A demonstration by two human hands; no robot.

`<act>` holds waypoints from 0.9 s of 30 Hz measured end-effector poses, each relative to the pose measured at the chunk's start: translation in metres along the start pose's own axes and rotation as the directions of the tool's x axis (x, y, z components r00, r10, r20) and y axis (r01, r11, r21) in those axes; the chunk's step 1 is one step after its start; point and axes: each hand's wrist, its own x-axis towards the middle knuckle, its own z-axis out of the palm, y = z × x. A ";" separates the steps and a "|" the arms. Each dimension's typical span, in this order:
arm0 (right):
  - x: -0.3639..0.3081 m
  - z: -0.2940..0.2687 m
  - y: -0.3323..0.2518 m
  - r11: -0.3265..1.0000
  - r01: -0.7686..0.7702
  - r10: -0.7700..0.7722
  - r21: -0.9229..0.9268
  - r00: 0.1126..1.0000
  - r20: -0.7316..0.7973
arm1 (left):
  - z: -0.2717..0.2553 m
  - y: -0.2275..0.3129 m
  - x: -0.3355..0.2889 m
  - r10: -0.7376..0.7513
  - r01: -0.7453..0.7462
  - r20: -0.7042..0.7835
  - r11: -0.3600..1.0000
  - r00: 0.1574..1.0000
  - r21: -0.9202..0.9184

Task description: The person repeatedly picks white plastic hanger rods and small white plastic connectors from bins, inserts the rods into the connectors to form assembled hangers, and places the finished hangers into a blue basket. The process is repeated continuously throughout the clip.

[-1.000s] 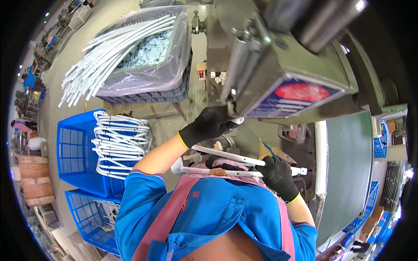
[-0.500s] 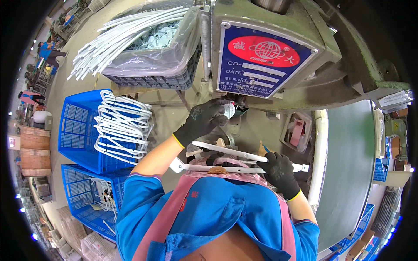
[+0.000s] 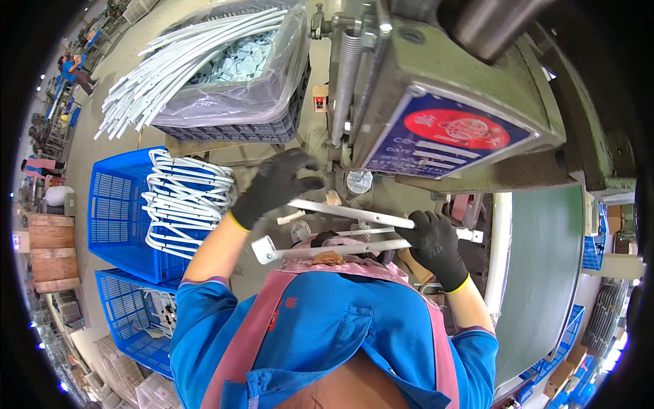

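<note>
My left hand (image 3: 276,184), in a black glove, is raised left of the press with its thumb and fingers apart and nothing between them. A round, pale metal disc (image 3: 359,181) sits below the press head (image 3: 463,95), apart from that hand. My right hand (image 3: 436,247), also gloved in black, is closed round a white tube frame (image 3: 354,213). The frame spans in front of my body, its upper tube ending near my left hand. A flat bracket (image 3: 263,249) is at the left end of its lower tube; my right fingers hide part of the frame.
At upper left, a plastic-lined grey crate (image 3: 225,112) carries white tubes (image 3: 170,65) and small metal pieces (image 3: 238,58). Below it, a blue basket (image 3: 119,211) holds bent white tubes; another blue basket (image 3: 126,313) stands nearer. A green belt (image 3: 541,273) runs along the right.
My left hand has let go of the disc and drawn back to the left, its fingers spreading. The right hand still grips the tube frame. My view has shifted slightly.
</note>
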 end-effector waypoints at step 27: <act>0.052 0.052 0.013 0.935 -0.111 0.139 0.338 0.988 -0.061 | -0.027 -0.057 -0.022 -0.220 0.218 0.013 0.959 0.975 -0.183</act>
